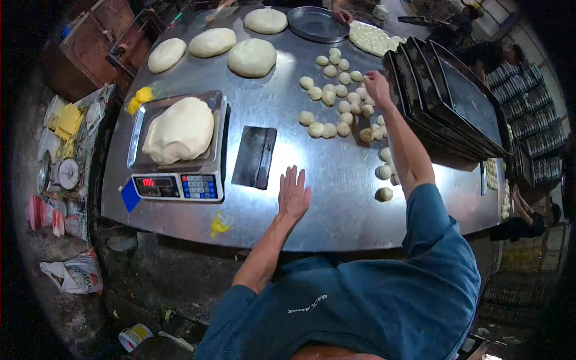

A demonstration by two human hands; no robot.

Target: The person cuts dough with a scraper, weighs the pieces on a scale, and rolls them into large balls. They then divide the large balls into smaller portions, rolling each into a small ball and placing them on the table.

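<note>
My left hand (293, 197) lies flat on the steel table, its fingers stretched out and nothing held. Just left of it is a dark flat dough scraper (254, 157). My right hand (377, 90) reaches far forward among small dough balls (344, 107), close to the stacked trays. Its fingers are bent together beside one dough ball (356, 76); whatever they hold is hidden. A large dough lump (180, 131) rests on the digital scale (207, 186), whose display is lit red.
Big dough rounds (252, 58) sit at the back left. Another person's hand (342, 16) touches a round pan (318, 25); beside it lies a divided dough sheet (371, 39). Dark trays (471, 96) lean at the right. Yellow scraps (221, 223) lie by the front edge.
</note>
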